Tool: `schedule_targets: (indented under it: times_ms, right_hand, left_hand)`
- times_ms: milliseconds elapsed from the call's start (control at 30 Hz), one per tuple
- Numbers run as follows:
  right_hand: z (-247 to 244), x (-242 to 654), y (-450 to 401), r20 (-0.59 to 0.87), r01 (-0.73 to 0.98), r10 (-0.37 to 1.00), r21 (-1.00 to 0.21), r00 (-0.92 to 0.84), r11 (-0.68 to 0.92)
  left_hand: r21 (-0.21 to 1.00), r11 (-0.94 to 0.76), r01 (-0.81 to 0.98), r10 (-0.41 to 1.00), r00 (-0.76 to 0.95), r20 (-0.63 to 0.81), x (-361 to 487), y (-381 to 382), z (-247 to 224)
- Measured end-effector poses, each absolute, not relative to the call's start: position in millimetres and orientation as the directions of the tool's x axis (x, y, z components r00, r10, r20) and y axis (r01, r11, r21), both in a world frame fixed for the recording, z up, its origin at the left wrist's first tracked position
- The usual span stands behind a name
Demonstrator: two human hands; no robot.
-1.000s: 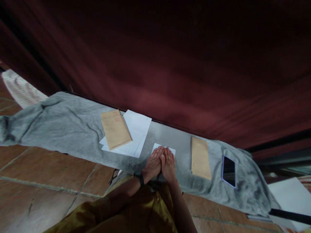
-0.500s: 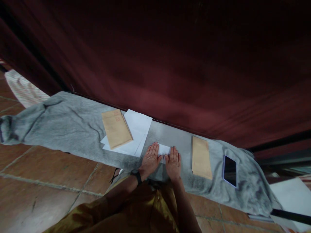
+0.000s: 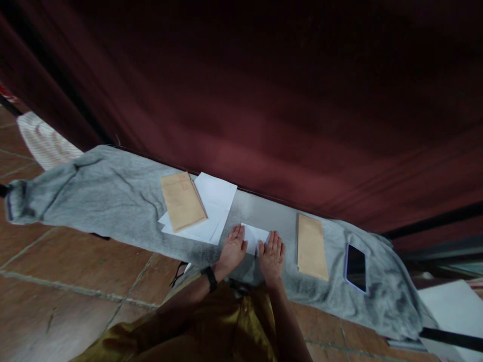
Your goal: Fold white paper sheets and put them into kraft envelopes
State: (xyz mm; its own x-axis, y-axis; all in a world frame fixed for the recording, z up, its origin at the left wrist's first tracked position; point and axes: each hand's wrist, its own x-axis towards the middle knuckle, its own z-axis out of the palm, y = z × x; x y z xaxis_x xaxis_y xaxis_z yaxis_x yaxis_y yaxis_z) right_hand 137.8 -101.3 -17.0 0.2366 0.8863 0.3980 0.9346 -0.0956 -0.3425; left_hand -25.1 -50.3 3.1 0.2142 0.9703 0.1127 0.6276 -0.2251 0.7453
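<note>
A small folded white sheet of paper [image 3: 255,237] lies flat on the grey cloth [image 3: 113,201] in front of me. My left hand [image 3: 233,249] rests on its left end with the fingers stretched out, and a dark watch is on that wrist. On the right end lies my right hand [image 3: 272,255], also flat with fingers extended. Left of my hands, a brown envelope stack [image 3: 183,201] sits on top of larger white sheets [image 3: 215,206]. To the right is another pile of brown envelopes [image 3: 312,246].
A phone with a pale purple edge [image 3: 355,267] lies farther right on the cloth. A dark red curtain [image 3: 264,125] hangs along the far edge. Tiled floor [image 3: 75,271] shows on the near side, and a white board-like item [image 3: 453,306] stands at the lower right.
My hands have moved slightly apart along the folded paper, so more of its middle shows. The view has shifted a little; the envelopes and phone stay where they were.
</note>
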Motion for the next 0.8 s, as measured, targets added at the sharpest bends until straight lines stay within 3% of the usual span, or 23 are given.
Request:
schedule_targets:
  times_ms: [133, 233, 400, 500, 600, 667, 733, 800]
  right_hand:
    - [-16.0, 136.7, -101.3, 0.396, 0.937, 0.886, -0.332, 0.24, -0.106]
    - [-15.0, 136.7, -101.5, 0.405, 0.939, 0.884, -0.33, 0.234, -0.098]
    - [-14.4, 139.4, -102.5, 0.384, 0.925, 0.893, -0.372, 0.235, -0.083]
    - [-5.0, 136.5, -102.8, 0.351, 0.865, 0.89, -0.494, 0.291, -0.088]
    - [21.4, 123.4, -101.1, 0.244, 0.619, 0.878, -0.782, 0.412, -0.073]
    - [46.4, 110.7, -97.9, 0.082, 0.294, 0.885, -0.954, 0.458, -0.064]
    - [70.3, 98.7, -93.5, -0.06, -0.036, 0.913, -0.998, 0.403, -0.05]
    - [86.0, 90.7, -89.2, -0.118, -0.239, 0.941, -0.97, 0.317, -0.041]
  left_hand:
    - [0.939, 0.045, 0.341, 0.997, 0.04, -0.062, -21.2, -38.5, 9.2]
    - [0.972, 0.227, 0.054, 0.971, -0.091, -0.222, -18.6, -29.5, 13.4]
    - [0.968, 0.239, -0.079, 0.968, -0.056, -0.244, -16.9, -29.9, 25.2]
    - [0.973, 0.205, -0.11, 0.978, -0.026, -0.209, -17.5, -35.8, 40.0]
    - [1.0, 0.024, -0.02, 0.994, -0.108, -0.026, -19.7, -42.1, 61.6]
    - [0.974, -0.185, 0.13, 0.97, -0.136, 0.202, -20.6, -48.0, 76.6]
    - [0.905, -0.347, 0.247, 0.927, -0.055, 0.37, -19.5, -56.6, 87.9]
    - [0.84, -0.448, 0.306, 0.891, 0.075, 0.448, -16.2, -67.4, 92.2]
